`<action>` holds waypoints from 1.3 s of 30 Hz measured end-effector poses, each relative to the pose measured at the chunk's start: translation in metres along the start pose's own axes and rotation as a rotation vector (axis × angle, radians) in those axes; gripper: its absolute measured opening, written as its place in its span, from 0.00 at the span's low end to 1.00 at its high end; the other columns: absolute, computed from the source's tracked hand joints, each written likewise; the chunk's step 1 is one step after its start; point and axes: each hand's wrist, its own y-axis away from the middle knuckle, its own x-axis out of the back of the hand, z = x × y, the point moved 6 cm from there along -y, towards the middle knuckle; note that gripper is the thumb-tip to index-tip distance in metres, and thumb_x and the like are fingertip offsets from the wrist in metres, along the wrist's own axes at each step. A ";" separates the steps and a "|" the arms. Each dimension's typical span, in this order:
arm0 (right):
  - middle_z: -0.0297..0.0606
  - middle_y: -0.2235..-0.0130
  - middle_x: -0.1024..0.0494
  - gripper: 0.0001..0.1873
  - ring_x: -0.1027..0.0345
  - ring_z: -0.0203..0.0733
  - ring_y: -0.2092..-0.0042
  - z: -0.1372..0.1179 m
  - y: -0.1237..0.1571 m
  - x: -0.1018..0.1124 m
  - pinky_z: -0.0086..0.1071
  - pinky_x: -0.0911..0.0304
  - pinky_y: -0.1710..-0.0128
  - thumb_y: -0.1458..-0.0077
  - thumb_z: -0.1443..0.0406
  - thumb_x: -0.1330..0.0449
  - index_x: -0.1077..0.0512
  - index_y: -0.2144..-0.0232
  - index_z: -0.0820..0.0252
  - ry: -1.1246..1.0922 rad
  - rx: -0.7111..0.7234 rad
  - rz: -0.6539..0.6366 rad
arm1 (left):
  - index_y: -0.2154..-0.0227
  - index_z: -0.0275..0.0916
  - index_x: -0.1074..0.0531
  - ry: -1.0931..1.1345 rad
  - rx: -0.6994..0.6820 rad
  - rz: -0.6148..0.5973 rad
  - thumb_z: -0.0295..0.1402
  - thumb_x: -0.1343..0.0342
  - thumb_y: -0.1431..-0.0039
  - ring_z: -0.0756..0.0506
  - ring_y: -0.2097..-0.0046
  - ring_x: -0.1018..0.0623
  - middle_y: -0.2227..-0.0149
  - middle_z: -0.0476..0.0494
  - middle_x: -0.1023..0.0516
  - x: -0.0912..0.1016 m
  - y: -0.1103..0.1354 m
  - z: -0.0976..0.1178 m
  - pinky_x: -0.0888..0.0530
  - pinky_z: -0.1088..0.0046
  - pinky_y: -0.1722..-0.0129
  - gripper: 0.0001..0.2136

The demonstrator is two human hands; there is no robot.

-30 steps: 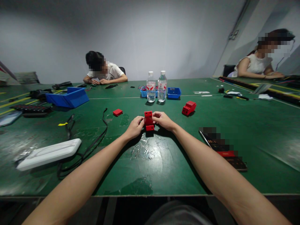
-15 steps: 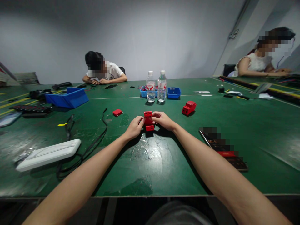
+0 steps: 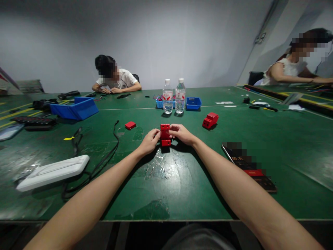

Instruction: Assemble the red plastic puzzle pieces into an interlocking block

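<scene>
A red plastic module housing (image 3: 165, 134) stands upright on the table in front of me, with a pair of dark holes at its top and a gap between its upper and lower blocks. My left hand (image 3: 151, 140) pinches its left side, fingers closed. On the opposite side my right hand (image 3: 181, 133) grips it between thumb and fingers; some fingertips are hidden behind it. A small flat red block (image 3: 130, 125) lies to the left of my hands. Further right rests a second, bulkier red module (image 3: 210, 120) with holes in its front.
Two water bottles (image 3: 168, 97) stand beyond my hands, beside a small blue tray (image 3: 193, 103). At left are a blue bin (image 3: 75, 109), a black cable (image 3: 104, 158) and a white power bank-like case (image 3: 54, 172). A phone (image 3: 248, 168) lies right. Two people sit across the table.
Both hands keep their hold on the red housing, almost unmoved. The view has shifted very slightly. The person at the far right has leaned a little further right.
</scene>
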 end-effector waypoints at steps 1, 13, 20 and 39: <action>0.32 0.72 0.25 0.17 0.34 0.32 0.73 0.000 0.000 0.000 0.28 0.41 0.71 0.58 0.56 0.31 0.28 0.70 0.62 -0.001 -0.002 -0.001 | 0.62 0.38 0.29 0.012 -0.003 0.001 0.44 0.56 0.36 0.44 0.59 0.24 0.61 0.42 0.22 0.000 0.000 0.000 0.29 0.66 0.55 0.16; 0.29 0.74 0.29 0.15 0.37 0.30 0.75 0.001 -0.004 0.000 0.27 0.41 0.72 0.58 0.59 0.32 0.30 0.72 0.63 0.006 0.006 0.027 | 0.63 0.37 0.30 -0.012 -0.016 0.007 0.43 0.56 0.35 0.44 0.59 0.25 0.61 0.41 0.22 -0.001 0.000 0.000 0.30 0.66 0.54 0.16; 0.31 0.73 0.28 0.17 0.36 0.31 0.74 0.000 -0.002 -0.001 0.27 0.43 0.72 0.56 0.56 0.33 0.28 0.70 0.63 0.011 -0.005 -0.017 | 0.63 0.37 0.29 0.001 0.004 0.006 0.44 0.56 0.36 0.44 0.59 0.24 0.61 0.42 0.22 0.000 0.000 0.001 0.29 0.66 0.55 0.16; 0.31 0.71 0.25 0.24 0.36 0.33 0.73 -0.002 0.002 -0.007 0.27 0.41 0.73 0.59 0.54 0.31 0.29 0.62 0.60 -0.024 0.028 0.046 | 0.65 0.38 0.28 -0.074 -0.040 0.022 0.44 0.57 0.35 0.44 0.60 0.26 0.64 0.42 0.23 -0.001 0.000 0.007 0.30 0.66 0.55 0.17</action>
